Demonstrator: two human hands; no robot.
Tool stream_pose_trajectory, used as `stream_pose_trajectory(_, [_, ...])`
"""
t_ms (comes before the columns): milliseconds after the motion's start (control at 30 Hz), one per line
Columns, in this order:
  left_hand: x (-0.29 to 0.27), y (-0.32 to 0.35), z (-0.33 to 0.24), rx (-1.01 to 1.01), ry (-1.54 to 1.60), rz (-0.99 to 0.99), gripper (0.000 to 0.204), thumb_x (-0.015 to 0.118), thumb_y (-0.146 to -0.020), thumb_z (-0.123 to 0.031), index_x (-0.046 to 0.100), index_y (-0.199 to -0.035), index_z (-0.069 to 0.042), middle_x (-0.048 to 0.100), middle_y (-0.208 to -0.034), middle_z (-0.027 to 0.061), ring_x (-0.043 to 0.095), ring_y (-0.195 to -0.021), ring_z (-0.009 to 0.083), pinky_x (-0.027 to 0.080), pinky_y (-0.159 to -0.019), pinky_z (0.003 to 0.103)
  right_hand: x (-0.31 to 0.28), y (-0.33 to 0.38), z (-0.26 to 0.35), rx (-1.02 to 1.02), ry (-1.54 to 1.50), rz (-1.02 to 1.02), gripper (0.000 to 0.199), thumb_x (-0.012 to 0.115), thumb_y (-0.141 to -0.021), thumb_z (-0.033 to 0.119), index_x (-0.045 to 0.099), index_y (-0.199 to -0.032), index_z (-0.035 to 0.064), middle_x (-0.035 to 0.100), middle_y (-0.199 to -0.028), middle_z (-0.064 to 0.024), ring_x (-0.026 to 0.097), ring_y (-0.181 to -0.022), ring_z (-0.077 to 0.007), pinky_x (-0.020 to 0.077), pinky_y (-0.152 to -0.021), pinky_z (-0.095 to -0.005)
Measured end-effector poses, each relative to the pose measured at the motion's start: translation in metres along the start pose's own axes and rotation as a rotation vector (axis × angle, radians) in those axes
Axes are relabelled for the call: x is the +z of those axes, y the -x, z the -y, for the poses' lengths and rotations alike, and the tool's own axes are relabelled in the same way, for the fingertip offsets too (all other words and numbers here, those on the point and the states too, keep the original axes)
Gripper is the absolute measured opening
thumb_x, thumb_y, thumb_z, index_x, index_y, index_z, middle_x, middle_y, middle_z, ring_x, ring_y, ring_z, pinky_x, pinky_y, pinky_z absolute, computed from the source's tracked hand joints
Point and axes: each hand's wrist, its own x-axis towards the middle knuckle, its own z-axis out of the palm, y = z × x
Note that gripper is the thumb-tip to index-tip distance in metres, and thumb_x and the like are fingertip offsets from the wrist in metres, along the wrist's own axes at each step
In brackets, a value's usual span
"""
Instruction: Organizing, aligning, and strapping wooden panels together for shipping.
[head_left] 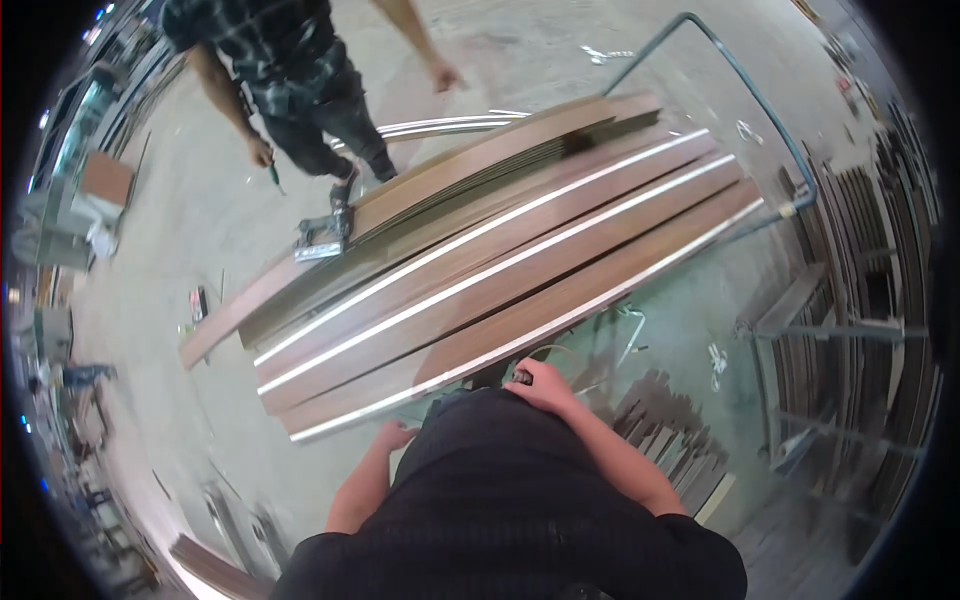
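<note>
Close to my waist, my right hand [543, 386] is closed around a small dark thing that I cannot make out, near the front edge of the boards. My left hand [396, 435] hangs low beside my left hip, and its fingers are too small and blurred to read. In front of me lie long brown boards [480, 310], side by side and slanting up to the right. White strips [490, 291] run along their edges. A stack of brown boards [500, 150] lies behind them, with a metallic tool [325, 237] near its left part.
Across the boards stands another person [300, 90], holding a thin green-handled tool [275, 174]. A bent metal tube frame [750, 85] rises at the right end. Racks of long dark pieces [860, 230] stand far right. Short offcuts [665, 445] lie on the floor by my right arm.
</note>
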Motion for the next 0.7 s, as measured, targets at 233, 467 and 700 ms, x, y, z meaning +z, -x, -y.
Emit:
stream_pose_trajectory(233, [-0.038, 0.053, -0.067, -0.031, 0.352, -0.256, 0.082, 0.076, -0.076, -0.054, 0.053, -0.131, 0.003, 0.06, -0.127, 0.0256, 0.059, -0.117, 0.0381, 0.049, -0.096, 0.047, -0.021, -0.06, 0.076, -0.387, 0.08, 0.268, 0.029, 0.073, -0.084, 0.026, 0.061, -0.097, 0.0027, 0.064, -0.081, -0.0164, 0.061, -0.073, -0.0284, 0.0492, -0.07, -0.0368])
stream_pose_trajectory(467, [-0.073, 0.128, -0.308, 0.795, 0.551, -0.218, 0.057, 0.079, -0.078, -0.042, 0.064, -0.119, -0.006, 0.068, -0.112, 0.0197, 0.065, -0.106, 0.0322, 0.05, -0.092, 0.041, -0.036, -0.071, 0.185, -0.464, -0.63, 0.526, 0.014, 0.057, -0.099, 0.016, 0.057, -0.108, 0.0044, 0.051, -0.076, -0.0021, 0.048, -0.063, -0.009, 0.0411, -0.056, -0.0257])
stream_pose_trajectory(700, [-0.02, 0.133, -0.196, 0.025, 0.678, -0.659, 0.03, 0.066, -0.084, -0.035, 0.067, -0.087, -0.005, 0.068, -0.084, 0.0161, 0.066, -0.081, 0.0362, 0.052, -0.071, 0.045, -0.1, -0.137, 0.238, -0.174, -1.445, 0.833, 0.027, 0.043, -0.105, 0.03, 0.053, -0.107, 0.0049, 0.049, -0.077, -0.0045, 0.045, -0.066, -0.0161, 0.0386, -0.059, -0.0306])
